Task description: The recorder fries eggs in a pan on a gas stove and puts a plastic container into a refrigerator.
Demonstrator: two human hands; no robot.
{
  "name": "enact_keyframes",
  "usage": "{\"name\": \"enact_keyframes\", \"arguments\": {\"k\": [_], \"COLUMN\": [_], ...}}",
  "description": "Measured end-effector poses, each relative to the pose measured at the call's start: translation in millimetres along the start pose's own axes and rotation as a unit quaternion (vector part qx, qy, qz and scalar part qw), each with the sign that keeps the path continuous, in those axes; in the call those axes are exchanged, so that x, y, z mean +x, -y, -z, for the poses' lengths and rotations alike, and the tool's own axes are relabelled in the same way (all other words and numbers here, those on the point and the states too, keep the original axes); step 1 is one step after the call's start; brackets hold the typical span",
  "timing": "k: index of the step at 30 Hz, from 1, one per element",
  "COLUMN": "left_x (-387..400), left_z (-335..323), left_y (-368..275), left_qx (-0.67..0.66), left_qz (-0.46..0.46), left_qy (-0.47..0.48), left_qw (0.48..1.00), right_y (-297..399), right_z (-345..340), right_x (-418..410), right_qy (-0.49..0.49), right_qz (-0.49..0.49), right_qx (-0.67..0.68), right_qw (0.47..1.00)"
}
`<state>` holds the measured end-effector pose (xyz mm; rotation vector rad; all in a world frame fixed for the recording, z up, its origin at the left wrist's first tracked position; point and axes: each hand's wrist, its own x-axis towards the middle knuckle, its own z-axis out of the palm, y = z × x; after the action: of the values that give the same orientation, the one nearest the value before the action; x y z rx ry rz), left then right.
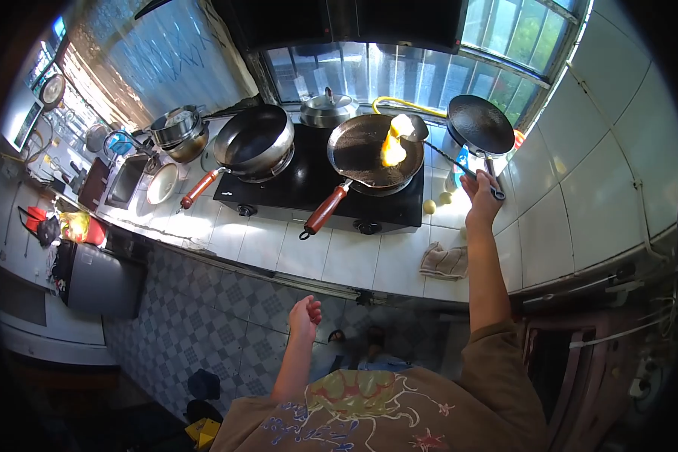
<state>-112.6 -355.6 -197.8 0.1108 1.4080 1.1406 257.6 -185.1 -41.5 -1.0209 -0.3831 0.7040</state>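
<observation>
My right hand (481, 193) is closed around the handle of a metal spatula or ladle (446, 155), whose head lies at the right rim of a frying pan (356, 147). A fried egg (394, 148), with white and bright yellow parts, is at the right side of that pan, beside the utensil's head; whether it rests on the head I cannot tell. The pan, with a wooden handle (327, 209), sits on the right burner of a black gas stove (311, 169). My left hand (305, 317) hangs over the floor in front of the counter, fingers curled, holding nothing visible.
A deep wok (252, 138) stands on the left burner, a lidded pot (329, 108) behind. To the right are another dark pan (480, 124), a bottle (459, 169), small round pale items (429, 207) and a folded cloth (444, 261). Stacked pots (181, 133), a bowl (163, 183) and a sink (127, 179) lie left.
</observation>
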Motion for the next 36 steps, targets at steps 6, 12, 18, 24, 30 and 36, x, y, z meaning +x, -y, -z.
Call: {"name": "enact_keyframes", "arguments": {"k": [6,12,18,24,30,36], "left_x": [4.6,-4.5,-9.7,-6.7,-6.7,-3.7], "left_z": [-2.1,20.3,54.4,64.9,67.4,77.3], "left_y": [-1.2,-4.9,-1.2,-2.0,-4.5,-1.4], "left_qx": [-0.020,-0.013,-0.014,-0.016,-0.002,0.006], "left_qz": [0.031,0.037,0.051,0.054,0.056,0.063], "left_qy": [0.058,0.058,0.029,0.038,0.046,0.052], "left_qw": [0.998,0.998,0.998,0.998,0.997,0.997], "right_y": [-6.1,-61.2,-49.2,-34.5,-34.5,-46.2], "right_z": [-32.5,-56.3,-69.7,-65.6,-54.0,-45.3], "right_x": [-29.0,-64.0,-97.5,-101.4,-98.8,-103.1], "right_qy": [0.110,0.173,0.298,0.331,0.278,0.282], "right_qz": [0.123,0.280,0.398,0.433,0.404,0.397], "right_qx": [-0.111,-0.321,-0.349,-0.369,-0.380,-0.379], "right_qw": [0.980,0.888,0.795,0.753,0.784,0.787]}}
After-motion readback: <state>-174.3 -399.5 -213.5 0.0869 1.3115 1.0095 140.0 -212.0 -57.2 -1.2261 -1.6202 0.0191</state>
